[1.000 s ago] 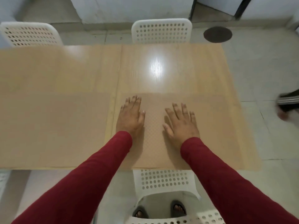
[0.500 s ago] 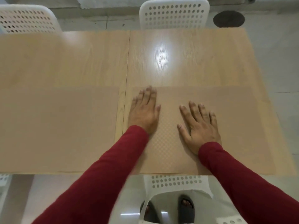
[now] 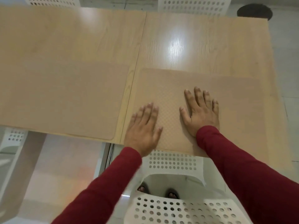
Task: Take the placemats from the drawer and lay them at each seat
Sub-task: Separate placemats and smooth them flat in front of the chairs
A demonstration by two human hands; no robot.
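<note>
Two tan placemats lie flat on a light wooden table [image 3: 178, 38] along its near edge. The right placemat [image 3: 234, 97] has a fine dotted texture. My right hand [image 3: 200, 110] rests palm down on it, fingers spread. My left hand [image 3: 143, 128] is flat over that mat's near-left corner at the table edge, blurred by motion. The left placemat [image 3: 64, 97] lies at the neighbouring seat, untouched. Neither hand holds anything. Both sleeves are dark red.
A white perforated chair [image 3: 174, 162] stands right below me at the table's near edge, with my feet [image 3: 158, 191] visible through it. Another white chair [image 3: 14, 136] is at the near left, and two more at the far side [image 3: 194, 5]. A dark round floor patch [image 3: 254, 12] lies far right.
My left hand has slid back toward the table's near edge across the right placemat. My right hand stays flat on the mat. The camera has tilted down and leftward.
</note>
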